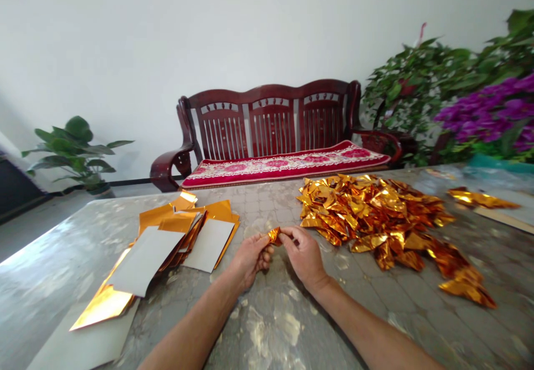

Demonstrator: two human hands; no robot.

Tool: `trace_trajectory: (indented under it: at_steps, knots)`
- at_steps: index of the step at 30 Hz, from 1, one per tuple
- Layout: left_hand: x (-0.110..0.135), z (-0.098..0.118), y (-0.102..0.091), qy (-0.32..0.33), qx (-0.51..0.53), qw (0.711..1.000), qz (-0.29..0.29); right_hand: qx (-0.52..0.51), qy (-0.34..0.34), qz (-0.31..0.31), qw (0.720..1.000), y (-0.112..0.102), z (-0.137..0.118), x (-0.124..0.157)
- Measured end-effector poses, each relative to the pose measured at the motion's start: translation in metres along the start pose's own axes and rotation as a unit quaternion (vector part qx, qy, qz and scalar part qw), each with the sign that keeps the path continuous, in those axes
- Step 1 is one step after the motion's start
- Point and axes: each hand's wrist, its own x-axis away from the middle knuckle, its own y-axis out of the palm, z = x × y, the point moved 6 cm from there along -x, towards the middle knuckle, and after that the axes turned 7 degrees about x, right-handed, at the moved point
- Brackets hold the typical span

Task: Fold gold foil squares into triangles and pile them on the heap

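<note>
Between my two hands, above the middle of the table, is a small piece of folded gold foil paper. My left hand pinches its left side between thumb and fingers. On the other side, my right hand grips it with thumb and forefinger, the other fingers curled. To the left lie loose foil sheets, gold on one face, with several pale backs turned up. A large heap of folded gold foil pieces sits to the right of my right hand.
The table has a patterned grey cover. Clear plastic bags and a pale board lie at its right. Beyond stands a dark wooden bench with a red cushion. A potted plant and purple flowers flank it.
</note>
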Motion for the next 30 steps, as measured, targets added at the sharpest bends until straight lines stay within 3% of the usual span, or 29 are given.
trace_trajectory:
  at_steps: [3, 5, 9, 11, 14, 20, 30]
  knots:
    - [0.001, 0.001, -0.001, 0.016, -0.083, 0.996, 0.012, 0.039, -0.02, 0.01, 0.999, -0.003, -0.003, 0.0]
    - [0.003, 0.011, -0.005, 0.096, -0.189, 0.976, 0.052, 0.067, -0.034, 0.015, 0.997, -0.005, -0.004, 0.0]
    - [0.021, 0.039, -0.004, 0.344, -0.381, 0.845, 0.15, 0.124, -0.056, 0.021, 0.991, -0.008, -0.004, 0.001]
    - [0.027, 0.041, 0.001, 0.394, -0.405, 0.812, 0.146, 0.145, -0.066, 0.021, 0.987, -0.008, -0.005, 0.001]
    - [0.03, 0.038, 0.01, 0.416, -0.408, 0.806, 0.103, 0.177, -0.09, 0.012, 0.98, -0.008, -0.011, 0.003]
    - [0.037, 0.042, 0.021, 0.45, -0.426, 0.781, 0.071, 0.243, -0.154, -0.005, 0.958, -0.005, -0.024, 0.007]
    - [0.035, 0.041, 0.017, 0.391, -0.377, 0.836, 0.079, 0.164, -0.125, -0.01, 0.978, -0.003, -0.02, 0.006]
